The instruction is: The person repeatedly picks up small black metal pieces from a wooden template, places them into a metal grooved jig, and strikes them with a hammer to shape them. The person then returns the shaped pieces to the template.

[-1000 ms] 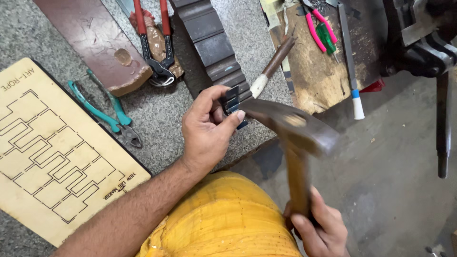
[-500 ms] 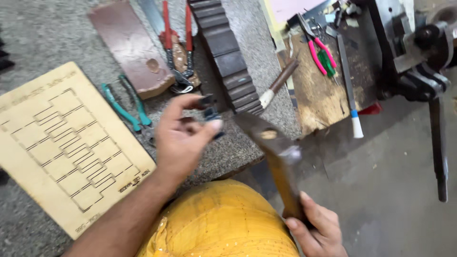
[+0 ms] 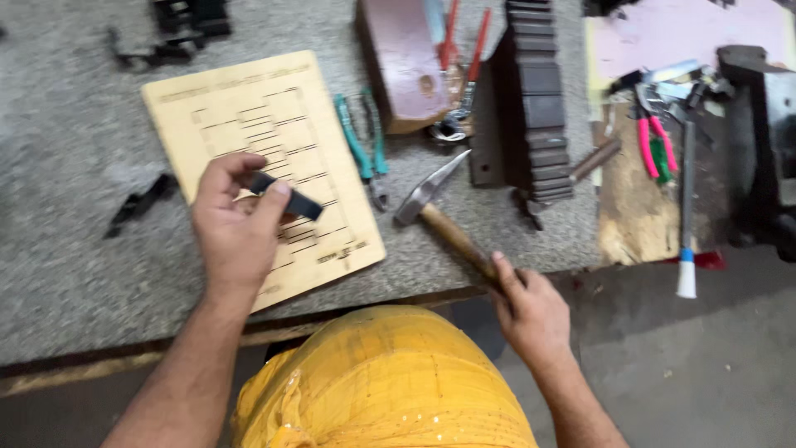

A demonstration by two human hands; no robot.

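Observation:
My left hand (image 3: 236, 228) pinches a small dark metal strip (image 3: 286, 195) and holds it over a pale wooden board (image 3: 240, 116) cut with a pattern of slots. My right hand (image 3: 531, 307) grips the wooden handle of a hammer (image 3: 431, 207) near the bench's front edge; the hammer's steel head rests on the grey bench (image 3: 75, 274) just right of the board. A long dark notched block (image 3: 535, 108) lies on the bench beyond the hammer.
Teal-handled pliers (image 3: 365, 149) lie beside the board. Red-handled pliers (image 3: 460, 66) rest on a brown block (image 3: 402, 58). Pink and green cutters (image 3: 655, 141) and a white-tipped rod (image 3: 686, 216) lie on a plank at right, next to a dark vise (image 3: 767, 141). A black piece (image 3: 137, 203) lies left.
My left hand has carried the dark strip leftward from the notched block to over the wooden board. The hammer has come down from mid-air, its head now on the bench.

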